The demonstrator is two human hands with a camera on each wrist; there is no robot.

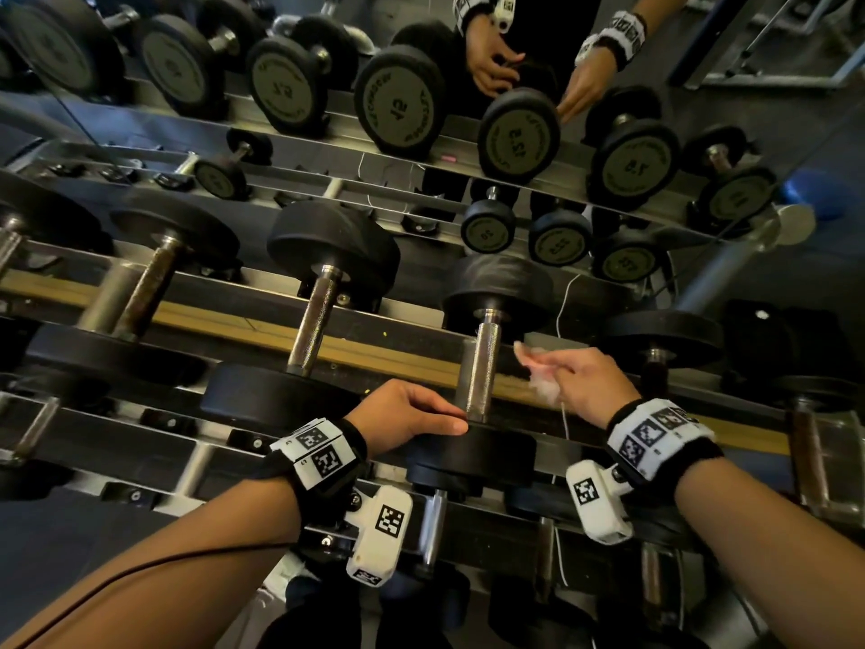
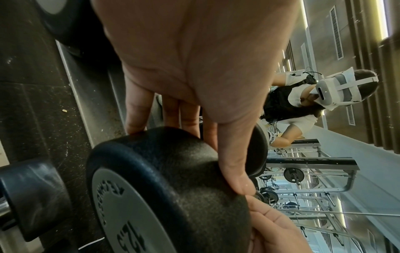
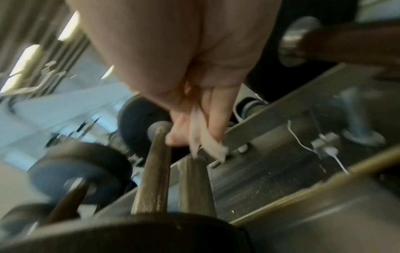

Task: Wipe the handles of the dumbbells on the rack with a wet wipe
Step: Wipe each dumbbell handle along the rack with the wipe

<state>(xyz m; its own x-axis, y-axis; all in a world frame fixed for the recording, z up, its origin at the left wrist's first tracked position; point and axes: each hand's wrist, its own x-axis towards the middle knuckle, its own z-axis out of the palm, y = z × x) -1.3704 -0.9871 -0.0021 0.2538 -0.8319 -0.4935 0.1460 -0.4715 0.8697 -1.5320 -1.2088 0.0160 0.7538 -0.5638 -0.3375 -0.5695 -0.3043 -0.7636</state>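
- The left hand [image 1: 407, 414] rests on the near head [image 1: 472, 454] of the 12.5 dumbbell on the rack [image 1: 327, 341]. The thumb lies along the top of the head and the fingers [image 2: 138, 109] drop over its far rim, so the grip is a loose drape over the rubber, not wrapped tight.
- The right hand [image 1: 590, 381] sits just to the right of that dumbbell's steel handle [image 1: 477, 374], with a crumpled wet wipe [image 1: 538, 367] pinched in its grip. The right wrist view is blurry, but white shreds of the wipe [image 3: 202, 137] poke out between the fingers right beside the handle. Can't tell if the wipe is actually touching the metal.
- Room to move: there's an open gap on both sides of the handle. To the left is the next dumbbell's handle [image 1: 313, 320], to the right a darker handle [image 1: 653, 367] with its far head close behind the right hand.
- Count on the top tier near the hands: four handles plainly visible, plus more cut off at the left edge.
- Smaller dumbbells sit on the lower tier, below the wrists.
- A mirror [image 1: 468, 63] behind the rack doubles everything, reflected hands included.
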